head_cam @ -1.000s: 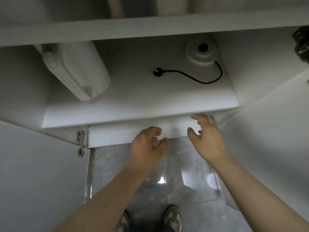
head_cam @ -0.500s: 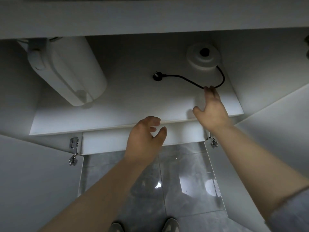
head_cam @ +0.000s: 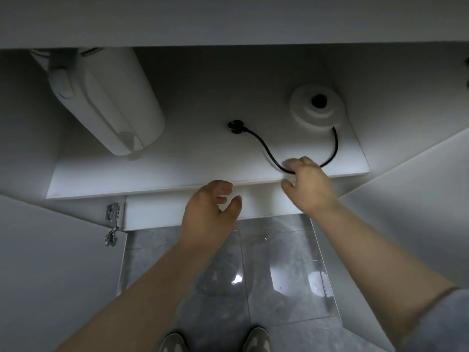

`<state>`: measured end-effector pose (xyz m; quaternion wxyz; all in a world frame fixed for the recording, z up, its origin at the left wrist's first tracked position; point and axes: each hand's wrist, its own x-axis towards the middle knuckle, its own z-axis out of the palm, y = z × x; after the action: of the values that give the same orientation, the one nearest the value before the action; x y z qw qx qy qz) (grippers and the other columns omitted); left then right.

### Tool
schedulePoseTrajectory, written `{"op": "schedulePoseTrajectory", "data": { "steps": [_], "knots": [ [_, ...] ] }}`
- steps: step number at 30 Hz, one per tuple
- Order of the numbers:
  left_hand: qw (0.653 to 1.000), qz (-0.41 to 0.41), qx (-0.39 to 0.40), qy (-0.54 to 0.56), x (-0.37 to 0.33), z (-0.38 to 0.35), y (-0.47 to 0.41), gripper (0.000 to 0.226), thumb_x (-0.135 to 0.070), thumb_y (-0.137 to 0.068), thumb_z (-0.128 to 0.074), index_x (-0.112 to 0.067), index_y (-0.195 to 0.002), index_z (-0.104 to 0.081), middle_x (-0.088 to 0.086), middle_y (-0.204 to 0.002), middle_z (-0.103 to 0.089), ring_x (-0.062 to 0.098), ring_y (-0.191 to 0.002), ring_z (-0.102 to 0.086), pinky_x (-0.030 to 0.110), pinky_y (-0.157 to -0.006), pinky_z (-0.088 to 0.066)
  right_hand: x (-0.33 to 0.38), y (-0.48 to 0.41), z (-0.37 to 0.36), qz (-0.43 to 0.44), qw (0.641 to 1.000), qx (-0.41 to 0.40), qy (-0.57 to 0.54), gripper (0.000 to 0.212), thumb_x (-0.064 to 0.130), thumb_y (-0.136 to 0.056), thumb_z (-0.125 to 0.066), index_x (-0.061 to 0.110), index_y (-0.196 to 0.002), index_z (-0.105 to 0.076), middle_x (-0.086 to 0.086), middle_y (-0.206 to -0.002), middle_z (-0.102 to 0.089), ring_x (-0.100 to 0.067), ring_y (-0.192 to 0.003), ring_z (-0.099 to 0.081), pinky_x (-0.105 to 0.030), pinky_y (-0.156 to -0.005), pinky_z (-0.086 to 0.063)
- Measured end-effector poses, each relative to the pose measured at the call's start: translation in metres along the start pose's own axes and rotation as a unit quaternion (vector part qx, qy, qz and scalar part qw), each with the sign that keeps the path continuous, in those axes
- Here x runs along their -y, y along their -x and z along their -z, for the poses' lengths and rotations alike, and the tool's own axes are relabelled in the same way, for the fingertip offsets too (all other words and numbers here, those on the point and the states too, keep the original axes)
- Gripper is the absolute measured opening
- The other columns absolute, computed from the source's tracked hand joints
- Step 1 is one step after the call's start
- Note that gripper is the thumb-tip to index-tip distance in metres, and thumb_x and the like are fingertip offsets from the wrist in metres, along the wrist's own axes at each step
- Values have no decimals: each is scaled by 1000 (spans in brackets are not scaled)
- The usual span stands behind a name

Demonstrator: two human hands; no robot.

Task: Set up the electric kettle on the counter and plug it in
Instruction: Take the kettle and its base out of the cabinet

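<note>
– Far left on the cabinet shelf [head_cam: 177, 171], what is that white thing?

– That's the electric kettle [head_cam: 109, 102], with its handle turned toward the camera. It sits well apart from its base, and neither hand is touching it.

– And the left hand [head_cam: 208, 212]?

– The forearm reaches up from the lower left, and the hand hovers just before the shelf's front edge. The fingers are loosely curled with the thumb apart from them, and they hold nothing.

– What lies in the middle of the shelf?

– The black plug [head_cam: 234, 126] lies flat there. Its cord [head_cam: 264, 148] curves forward from it toward the shelf's front edge.

– Where is the right hand [head_cam: 308, 184]?

– The right arm stretches in from the lower right. The hand is over the shelf's front edge, at the nearest bend of the cord. The fingers [head_cam: 300, 163] curl down over the cord with the thumb below it. They are blurred, so I cannot tell whether they have closed on it.

– And beyond that?

– The cord loops back to the round white kettle base [head_cam: 317, 107], which sits at the back right of the shelf.
</note>
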<state>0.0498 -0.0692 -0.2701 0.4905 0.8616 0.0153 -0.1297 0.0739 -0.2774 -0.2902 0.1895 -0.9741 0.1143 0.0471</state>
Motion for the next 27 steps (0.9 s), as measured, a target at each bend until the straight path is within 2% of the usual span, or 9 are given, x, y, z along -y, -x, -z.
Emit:
{"op": "schedulePoseTrajectory", "data": {
  "steps": [2, 4, 6, 11, 14, 17, 21, 25, 27],
  "knots": [
    [1000, 5, -2, -5, 2, 5, 4, 28, -27, -87, -62, -19, -114, -63, -9, -110, -66, 7, -98, -62, 26, -87, -52, 3, 12, -7, 18, 1000, -6, 7, 30, 18, -87, -59, 9, -115, -65, -13, -109, -61, -31, -107, -56, -33, -86, -48],
    [1000, 16, -7, -3, 5, 11, 9, 27, -26, -87, -62, -19, -113, -63, -8, -110, -66, 8, -98, -63, 22, -84, -51, 11, 24, -11, 35, 999, -22, 8, 20, 19, -87, -60, 10, -101, -71, -11, -97, -65, -29, -99, -56, -28, -73, -43],
    [1000, 24, -12, -12, 8, 20, 15, 27, -25, -87, -62, -18, -113, -63, -7, -110, -67, 8, -97, -63, 16, -81, -49, 25, 36, -12, 55, 998, -21, 0, 18, 22, -87, -59, 11, -91, -73, -9, -89, -66, -28, -94, -55, -29, -67, -41],
    [998, 52, -13, -35, 14, 57, 42, 30, -25, -88, -61, -17, -117, -62, -6, -114, -66, -1, -87, -62, 7, -72, -44, 71, 63, -7, 50, 999, 16, -12, 24, 26, -95, -47, 12, -98, -66, -8, -94, -61, -27, -85, -60, -29, -64, -39],
    [996, 70, -39, -24, 17, 82, 44, 32, -24, -88, -62, -15, -119, -61, -4, -117, -66, 7, -93, -63, 12, -77, -46, 97, 71, -7, 58, 996, 52, -38, 27, 26, -98, -42, 10, -101, -63, -7, -91, -58, -24, -78, -58, -28, -63, -40],
    [992, 89, -88, 11, 22, 104, 33, 37, -23, -85, -66, -14, -121, -60, -2, -118, -64, 13, -98, -63, 17, -80, -48, 115, 73, -12, 62, 995, 50, -59, 27, 26, -98, -41, 8, -95, -61, -6, -82, -56, -22, -72, -53, -29, -61, -39],
    [981, 86, -164, 52, 38, 124, 7, 51, -28, -80, -73, -14, -125, -55, -1, -122, -60, 14, -103, -61, 16, -80, -47, 129, 73, -25, 67, 993, 55, -83, 26, 25, -98, -43, 6, -88, -58, -8, -75, -56, -26, -68, -53, -34, -61, -44],
    [971, 84, -214, 66, 53, 128, -13, 68, -35, -74, -78, -13, -132, -50, 0, -127, -56, 14, -109, -58, 27, -93, -50, 132, 72, -37, 75, 992, 39, -91, 26, 24, -98, -44, 5, -87, -59, -10, -73, -59, -29, -67, -54, -38, -61, -47],
    [964, 82, -236, 86, 56, 130, -22, 71, -35, -72, -79, -14, -133, -49, 0, -129, -55, 13, -110, -57, 27, -94, -50, 134, 72, -44, 76, 992, 36, -97, 25, 24, -97, -44, 7, -87, -59, -8, -71, -58, -27, -66, -54, -37, -60, -46]
  ]
}}
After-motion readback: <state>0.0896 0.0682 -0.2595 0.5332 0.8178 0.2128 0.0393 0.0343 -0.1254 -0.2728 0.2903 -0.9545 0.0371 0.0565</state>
